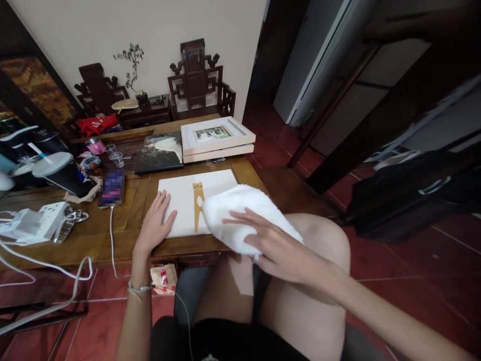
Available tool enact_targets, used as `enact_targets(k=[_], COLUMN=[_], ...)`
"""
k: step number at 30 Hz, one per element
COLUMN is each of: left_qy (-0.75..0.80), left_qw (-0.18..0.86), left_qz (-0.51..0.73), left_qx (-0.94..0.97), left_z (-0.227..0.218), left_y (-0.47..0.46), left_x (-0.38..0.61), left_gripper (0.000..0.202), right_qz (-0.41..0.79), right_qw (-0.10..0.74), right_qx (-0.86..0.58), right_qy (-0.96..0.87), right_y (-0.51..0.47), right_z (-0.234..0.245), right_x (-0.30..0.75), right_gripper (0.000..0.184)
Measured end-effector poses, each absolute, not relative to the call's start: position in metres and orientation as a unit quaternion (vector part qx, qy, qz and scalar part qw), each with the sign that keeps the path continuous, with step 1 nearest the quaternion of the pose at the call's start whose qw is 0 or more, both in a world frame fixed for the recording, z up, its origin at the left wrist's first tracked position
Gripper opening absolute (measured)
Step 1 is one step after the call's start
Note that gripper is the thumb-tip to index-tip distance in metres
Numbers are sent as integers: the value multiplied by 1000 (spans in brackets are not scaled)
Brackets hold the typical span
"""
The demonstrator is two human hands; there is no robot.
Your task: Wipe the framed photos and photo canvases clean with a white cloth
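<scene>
A flat white panel [180, 200] lies at the table's front edge, with a long tan strip [197, 208] down its middle that has a pale oval in it. My left hand [156, 223] rests on the panel's left edge, fingers stretched out and holding nothing. My right hand [263, 235] has hold of a fluffy white towel [240, 200], its fingers partly sunk in the pile. The towel covers the panel's right part and hangs past the table edge over my thighs. Under the towel, the panel's lower right corner is hidden.
Behind the panel are stacked white picture frames [218, 138] and a dark photo board [161, 150]. A phone [111, 188] on a white cable, a power strip [48, 220] and a dark lidded cup [62, 173] stand left on the wooden table [131, 245].
</scene>
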State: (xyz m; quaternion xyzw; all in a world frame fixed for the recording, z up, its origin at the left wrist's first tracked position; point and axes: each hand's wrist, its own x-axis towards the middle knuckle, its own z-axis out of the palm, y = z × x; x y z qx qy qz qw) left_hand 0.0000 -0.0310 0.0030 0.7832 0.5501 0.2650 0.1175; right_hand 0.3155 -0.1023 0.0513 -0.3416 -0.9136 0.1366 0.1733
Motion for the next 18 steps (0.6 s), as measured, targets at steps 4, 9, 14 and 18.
enact_targets(k=[4,9,14,18], left_qy=[548,570,564,552], left_qw=[125,99,117,146], left_qz=[264,250,281,287], left_qx=[784,776,767,769], left_z=[6,12,6,4], left_y=[-27,-21,-22,-22], left_x=[-3,-2,4,4], left_gripper=[53,42,47,50], right_qz=[110,86,87,109], right_qw=[195,190,192,186], right_qx=[-362,-481,-475,-330], right_qy=[-905,-852,-854,-919], right_y=[-40,23,1,-56], right_z=[41,38,41,38], right_x=[306,266,228,230], right_gripper=[23,28,31,28])
